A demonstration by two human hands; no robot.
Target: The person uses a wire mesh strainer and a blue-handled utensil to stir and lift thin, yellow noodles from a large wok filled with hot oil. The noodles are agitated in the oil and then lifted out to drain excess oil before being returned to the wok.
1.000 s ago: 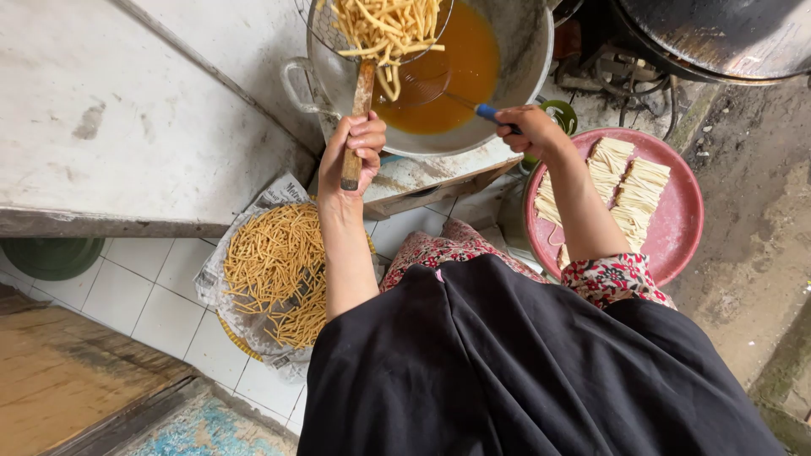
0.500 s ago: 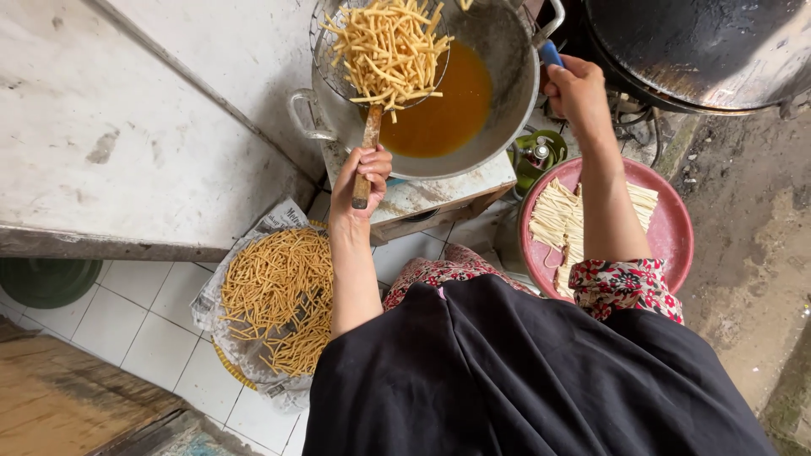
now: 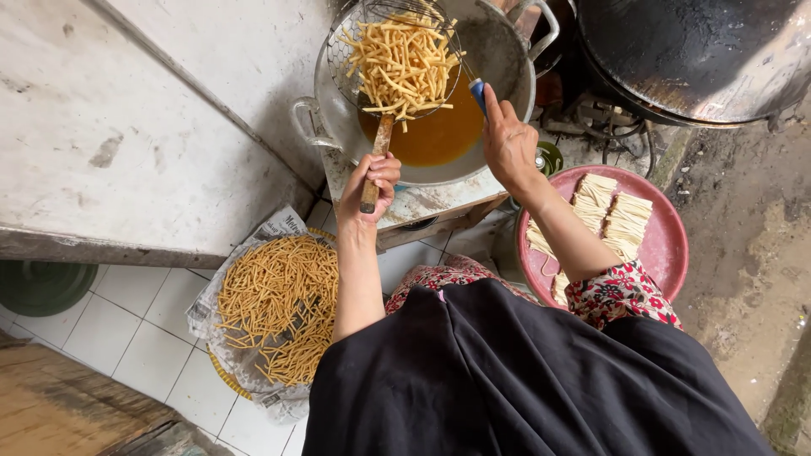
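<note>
My left hand (image 3: 369,185) grips the wooden handle of a wire skimmer (image 3: 384,148) that holds a heap of fried yellow sticks (image 3: 401,61) above the oil. Beneath it sits a metal wok (image 3: 498,63) with amber oil (image 3: 435,135). My right hand (image 3: 508,142) is closed around a blue-handled tool (image 3: 478,93) at the wok's near rim; the tool's working end is hidden. Down on the floor, a newspaper-lined basket (image 3: 245,338) is piled with fried sticks (image 3: 279,304).
A pink round tray (image 3: 663,249) with bundles of raw dough strips (image 3: 612,215) lies at the right. A second blackened wok (image 3: 693,51) sits at top right. A worn white counter (image 3: 127,127) fills the left, with a green bowl (image 3: 38,287) under it. White floor tiles lie below.
The skimmer full of sticks has stayed lifted over the oil while the view shifted. My right hand moved from the wok's far right rim to its near rim.
</note>
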